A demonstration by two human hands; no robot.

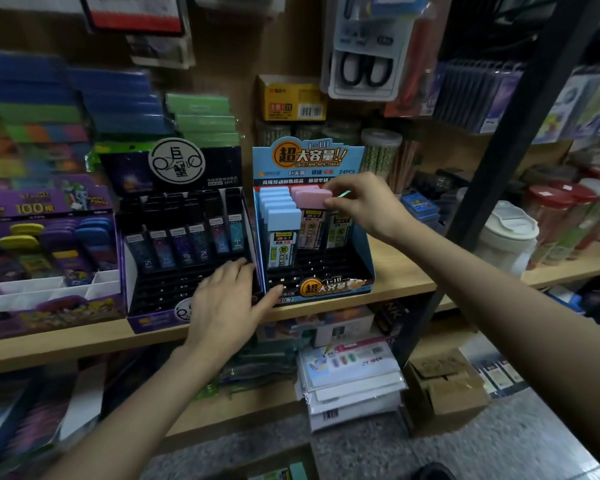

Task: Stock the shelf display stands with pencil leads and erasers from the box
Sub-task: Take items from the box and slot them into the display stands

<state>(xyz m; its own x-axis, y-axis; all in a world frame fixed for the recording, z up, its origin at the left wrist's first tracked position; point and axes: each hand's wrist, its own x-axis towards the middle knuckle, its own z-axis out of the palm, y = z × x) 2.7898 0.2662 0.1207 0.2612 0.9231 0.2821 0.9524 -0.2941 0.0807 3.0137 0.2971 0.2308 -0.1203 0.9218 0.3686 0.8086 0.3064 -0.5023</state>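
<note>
Lead case (340, 233) in blue stand (363, 252), right hand (364, 199) pinching its top (left hand (229, 299) flat).

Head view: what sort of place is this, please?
Most likely a stationery shop: a blue display stand on a wooden shelf holds pencil lead cases, and packaged scissors hang above it. The right hand pinches a pink-capped case.

Pretty clearly a stationery shop: wooden shelves (406, 277) crammed with retail display boxes (314, 216) of pencil leads, packaged scissors (366, 69) hanging above.
</note>
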